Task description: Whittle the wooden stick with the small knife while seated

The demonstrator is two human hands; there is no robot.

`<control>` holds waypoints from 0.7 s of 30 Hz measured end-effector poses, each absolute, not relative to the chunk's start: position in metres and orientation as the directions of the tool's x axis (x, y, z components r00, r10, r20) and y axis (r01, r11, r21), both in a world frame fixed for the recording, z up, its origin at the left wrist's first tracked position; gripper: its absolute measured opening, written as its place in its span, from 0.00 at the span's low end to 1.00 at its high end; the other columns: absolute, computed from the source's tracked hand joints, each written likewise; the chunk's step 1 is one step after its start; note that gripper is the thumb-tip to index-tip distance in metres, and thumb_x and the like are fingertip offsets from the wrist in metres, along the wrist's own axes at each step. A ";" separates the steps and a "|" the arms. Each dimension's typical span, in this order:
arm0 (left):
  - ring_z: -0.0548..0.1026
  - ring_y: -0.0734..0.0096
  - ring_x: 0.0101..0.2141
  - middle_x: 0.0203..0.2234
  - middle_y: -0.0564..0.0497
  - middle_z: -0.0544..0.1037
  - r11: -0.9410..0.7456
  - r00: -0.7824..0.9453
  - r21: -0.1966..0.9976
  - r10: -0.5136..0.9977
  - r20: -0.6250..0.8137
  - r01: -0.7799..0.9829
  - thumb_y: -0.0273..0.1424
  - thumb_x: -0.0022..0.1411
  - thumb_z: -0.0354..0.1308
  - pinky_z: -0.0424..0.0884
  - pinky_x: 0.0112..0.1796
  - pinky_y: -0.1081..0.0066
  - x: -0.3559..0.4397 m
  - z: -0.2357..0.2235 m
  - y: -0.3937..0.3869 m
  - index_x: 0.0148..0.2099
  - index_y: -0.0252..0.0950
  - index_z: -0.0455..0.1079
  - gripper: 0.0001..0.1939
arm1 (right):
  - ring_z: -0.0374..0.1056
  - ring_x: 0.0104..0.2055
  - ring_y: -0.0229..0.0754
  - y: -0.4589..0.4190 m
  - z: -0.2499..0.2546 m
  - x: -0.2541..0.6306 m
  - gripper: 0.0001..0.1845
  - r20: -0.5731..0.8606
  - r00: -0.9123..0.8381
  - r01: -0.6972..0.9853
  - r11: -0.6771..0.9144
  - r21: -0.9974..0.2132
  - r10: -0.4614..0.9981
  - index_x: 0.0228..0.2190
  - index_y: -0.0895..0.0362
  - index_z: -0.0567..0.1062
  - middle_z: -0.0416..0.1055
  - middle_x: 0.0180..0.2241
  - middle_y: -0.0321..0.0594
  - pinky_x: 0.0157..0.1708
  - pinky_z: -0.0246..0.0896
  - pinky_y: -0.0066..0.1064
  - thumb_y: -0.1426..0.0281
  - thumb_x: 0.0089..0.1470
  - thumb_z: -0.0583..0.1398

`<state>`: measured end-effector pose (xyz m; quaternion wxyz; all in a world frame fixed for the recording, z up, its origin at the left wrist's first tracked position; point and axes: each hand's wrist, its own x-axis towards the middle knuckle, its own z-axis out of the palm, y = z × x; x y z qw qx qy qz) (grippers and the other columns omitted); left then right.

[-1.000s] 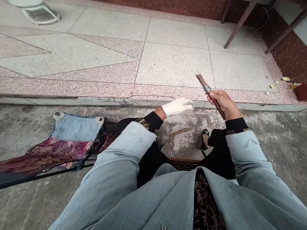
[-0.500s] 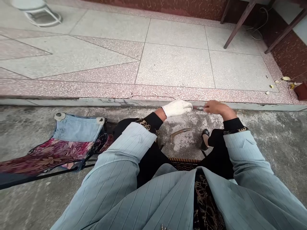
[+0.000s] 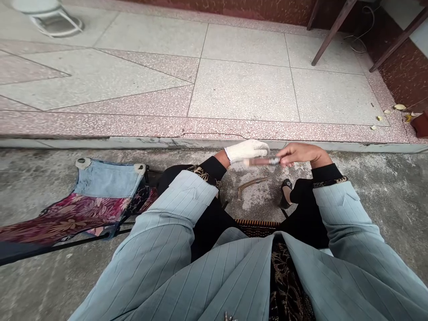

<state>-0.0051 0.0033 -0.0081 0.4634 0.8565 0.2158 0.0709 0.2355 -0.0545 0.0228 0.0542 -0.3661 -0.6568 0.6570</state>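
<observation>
A wire-bound stick, its pale tip blurred, lies roughly level just outside the front edge of the terrazzo step, above the concrete ground. The person's right hand, bare, grips it near the coil of wire, the pale end pointing toward the left hand. That left hand wears a white knitted glove, its fingers bent right beside the stick; whether they touch it or close on anything, I can't tell from here. Below, on the concrete between the person's legs, there's a bent wooden stick, with a dark shoe to its right. The woven edge of a seat shows nearer the body. Off to the left stands a folding chair in denim and floral cloth. Over on the step, a white stool sits by the far left corner, dark wooden legs and a looped cable toward the far right, and yellowish scraps beside a reddish pot near the right edge.
</observation>
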 end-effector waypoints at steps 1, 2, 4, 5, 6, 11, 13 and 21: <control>0.70 0.75 0.28 0.31 0.50 0.77 -0.414 0.886 0.860 0.455 -0.090 0.300 0.38 0.65 0.52 0.64 0.33 0.75 -0.006 -0.007 0.003 0.41 0.33 0.73 0.15 | 0.62 0.25 0.31 -0.055 0.026 0.240 0.16 -0.306 -0.640 0.294 -0.143 -0.945 0.705 0.35 0.59 0.78 0.72 0.27 0.34 0.27 0.58 0.26 0.59 0.53 0.64; 0.69 0.77 0.26 0.30 0.50 0.76 -0.346 0.878 0.894 0.469 -0.097 0.284 0.39 0.65 0.51 0.64 0.31 0.75 -0.006 -0.007 0.003 0.41 0.33 0.73 0.16 | 0.62 0.25 0.31 -0.056 0.028 0.243 0.15 -0.209 -0.505 0.181 -0.134 -0.974 0.837 0.36 0.58 0.78 0.72 0.28 0.34 0.27 0.58 0.26 0.59 0.53 0.64; 0.65 0.79 0.23 0.30 0.50 0.75 -0.229 0.871 0.946 0.482 -0.094 0.229 0.41 0.65 0.50 0.62 0.26 0.76 -0.006 -0.006 0.003 0.39 0.33 0.72 0.16 | 0.62 0.25 0.31 -0.055 0.030 0.248 0.14 -0.101 -0.218 0.029 -0.097 -0.995 0.971 0.34 0.59 0.77 0.71 0.27 0.35 0.25 0.58 0.25 0.60 0.52 0.66; 0.64 0.80 0.22 0.30 0.50 0.75 -0.196 0.871 0.958 0.483 -0.091 0.209 0.41 0.65 0.50 0.60 0.25 0.77 -0.006 -0.006 0.003 0.38 0.34 0.71 0.16 | 0.61 0.24 0.32 -0.054 0.030 0.248 0.14 -0.090 -0.126 -0.001 -0.091 -0.996 0.988 0.32 0.60 0.76 0.70 0.26 0.35 0.24 0.57 0.25 0.61 0.50 0.67; 0.63 0.81 0.22 0.30 0.50 0.74 -0.179 0.869 0.964 0.487 -0.088 0.198 0.41 0.65 0.50 0.59 0.24 0.77 -0.005 -0.007 0.003 0.38 0.33 0.70 0.16 | 0.61 0.23 0.32 -0.053 0.028 0.247 0.14 -0.095 -0.071 -0.008 -0.095 -0.995 0.993 0.30 0.60 0.76 0.69 0.25 0.36 0.23 0.56 0.25 0.61 0.49 0.68; 0.64 0.81 0.22 0.26 0.53 0.71 -0.178 0.873 0.962 0.477 -0.100 0.207 0.40 0.65 0.52 0.60 0.24 0.78 0.000 -0.014 0.001 0.38 0.33 0.70 0.15 | 0.58 0.22 0.32 -0.045 0.019 0.237 0.16 -0.146 0.007 0.029 -0.146 -0.989 0.989 0.28 0.60 0.74 0.68 0.24 0.36 0.21 0.54 0.25 0.60 0.46 0.68; 0.66 0.80 0.23 0.25 0.53 0.71 -0.134 0.875 0.972 0.471 -0.110 0.194 0.40 0.65 0.52 0.62 0.26 0.77 0.002 -0.019 -0.001 0.38 0.33 0.70 0.15 | 0.58 0.22 0.32 -0.042 0.015 0.236 0.16 -0.143 0.010 0.044 -0.144 -0.989 0.990 0.28 0.59 0.73 0.67 0.24 0.36 0.21 0.53 0.25 0.59 0.47 0.67; 0.75 0.73 0.30 0.29 0.46 0.77 0.134 0.909 0.990 0.405 -0.098 0.047 0.39 0.64 0.55 0.71 0.37 0.69 0.007 -0.023 -0.008 0.37 0.30 0.71 0.15 | 0.65 0.31 0.43 -0.038 0.003 0.228 0.14 0.012 0.128 0.787 -0.094 -0.610 0.992 0.40 0.59 0.76 0.72 0.30 0.44 0.31 0.56 0.32 0.63 0.57 0.58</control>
